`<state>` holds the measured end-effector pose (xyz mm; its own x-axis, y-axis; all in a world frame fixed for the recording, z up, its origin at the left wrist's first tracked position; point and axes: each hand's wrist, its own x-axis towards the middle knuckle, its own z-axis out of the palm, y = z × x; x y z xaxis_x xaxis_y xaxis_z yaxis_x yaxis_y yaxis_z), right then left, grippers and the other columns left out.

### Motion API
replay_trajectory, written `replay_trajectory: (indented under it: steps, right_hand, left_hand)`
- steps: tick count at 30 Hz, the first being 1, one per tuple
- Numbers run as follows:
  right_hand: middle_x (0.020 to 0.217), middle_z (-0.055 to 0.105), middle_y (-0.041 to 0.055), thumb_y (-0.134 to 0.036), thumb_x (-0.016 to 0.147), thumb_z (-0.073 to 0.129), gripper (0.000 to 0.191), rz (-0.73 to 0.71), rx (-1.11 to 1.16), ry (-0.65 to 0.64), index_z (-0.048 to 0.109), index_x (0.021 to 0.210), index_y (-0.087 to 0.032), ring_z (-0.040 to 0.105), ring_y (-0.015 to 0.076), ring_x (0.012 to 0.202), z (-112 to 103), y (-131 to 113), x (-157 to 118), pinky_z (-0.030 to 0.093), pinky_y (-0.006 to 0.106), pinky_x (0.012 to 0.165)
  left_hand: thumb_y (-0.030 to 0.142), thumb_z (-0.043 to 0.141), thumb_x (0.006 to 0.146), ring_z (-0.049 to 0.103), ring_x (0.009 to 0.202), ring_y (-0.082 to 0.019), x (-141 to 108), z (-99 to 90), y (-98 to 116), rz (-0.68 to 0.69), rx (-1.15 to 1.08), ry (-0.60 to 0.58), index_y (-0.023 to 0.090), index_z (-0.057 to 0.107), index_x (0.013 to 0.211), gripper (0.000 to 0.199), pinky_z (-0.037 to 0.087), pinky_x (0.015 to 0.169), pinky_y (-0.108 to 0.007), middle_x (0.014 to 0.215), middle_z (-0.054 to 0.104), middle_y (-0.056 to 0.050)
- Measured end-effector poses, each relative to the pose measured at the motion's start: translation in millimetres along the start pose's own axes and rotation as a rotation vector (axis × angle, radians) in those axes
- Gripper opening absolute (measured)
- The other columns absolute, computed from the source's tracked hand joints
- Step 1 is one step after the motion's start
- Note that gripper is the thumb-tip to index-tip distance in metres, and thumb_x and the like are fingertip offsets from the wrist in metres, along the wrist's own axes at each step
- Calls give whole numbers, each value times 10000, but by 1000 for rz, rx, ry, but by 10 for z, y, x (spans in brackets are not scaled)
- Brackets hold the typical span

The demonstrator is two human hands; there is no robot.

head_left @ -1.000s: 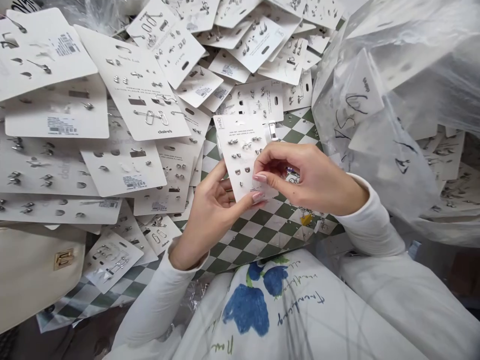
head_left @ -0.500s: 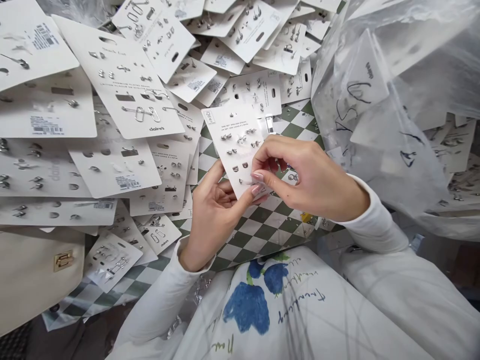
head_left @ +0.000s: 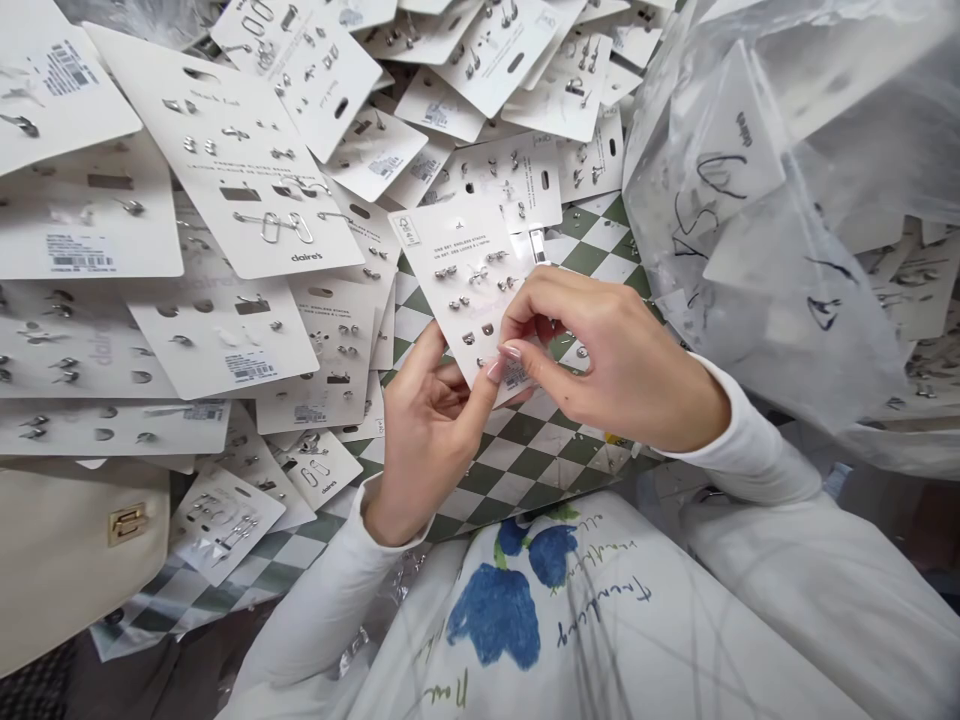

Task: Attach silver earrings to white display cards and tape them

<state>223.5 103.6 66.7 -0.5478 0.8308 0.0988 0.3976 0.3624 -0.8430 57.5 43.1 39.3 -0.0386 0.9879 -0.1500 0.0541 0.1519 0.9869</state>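
Observation:
A white earring card [head_left: 469,270] with rows of small silver pieces is tilted in front of me, its back side with a barcode sticker near the bottom. My left hand [head_left: 442,420] grips its lower end, thumb on the face and fingers behind. Over the card's lower right part, my right hand [head_left: 592,350] is closed in a pinch, thumb and forefinger tips touching the card beside my left thumb. Whatever lies between those fingertips is too small or hidden to make out.
Overlapping earring cards [head_left: 247,200] pile up on the left and at the back. A clear plastic bag [head_left: 787,300] of cards bulges on the right. Tiny silver bits lie on the green-and-white checked tablecloth [head_left: 517,460]. A cream bag [head_left: 67,550] with a gold clasp sits lower left.
The card has shifted slightly left and tipped a little. My left thumb has slid up and left along it, uncovering the barcode sticker. The right hand stays pinched at nearly the same spot.

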Motion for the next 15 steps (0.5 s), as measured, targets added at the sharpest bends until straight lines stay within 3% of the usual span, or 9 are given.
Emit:
replay_trajectory:
  steps: [4,7,12,15]
  right_hand:
    - [853,624,48,-30,900,551,172,-32,-52,31,564,827,-185,577,174,764,42,-7,-16,486,332,699]
    - [850,634,48,-36,923,555,172,-75,-143,86,559,845,-189,592,197,790,105,-9,-47,479,354,706]
    - [877,665,50,-28,960,530,171,-96,-321,138,552,896,-186,620,219,810,223,-24,-88,452,393,724]
    - [890,651,34,-22,989,470,233,-70,-358,143,554,1107,-205,631,212,793,256,-38,-89,457,403,747]
  left_hand:
    - [370,779,903,552,517,-93,-1,-4,2,20,26,16,247,675,1208,345,480,421,-194,890,702,-21]
    - [338,763,919,453,459,-60,-14,-9,-4,43,72,59,244,674,1176,288,364,379,-174,771,652,16]
    - [313,735,936,377,416,-46,-20,-8,-10,58,113,91,233,659,1157,247,309,369,-171,659,574,52]
    - [332,746,927,431,449,-60,-16,-4,-8,40,95,94,232,664,1182,286,324,366,-178,746,633,18]
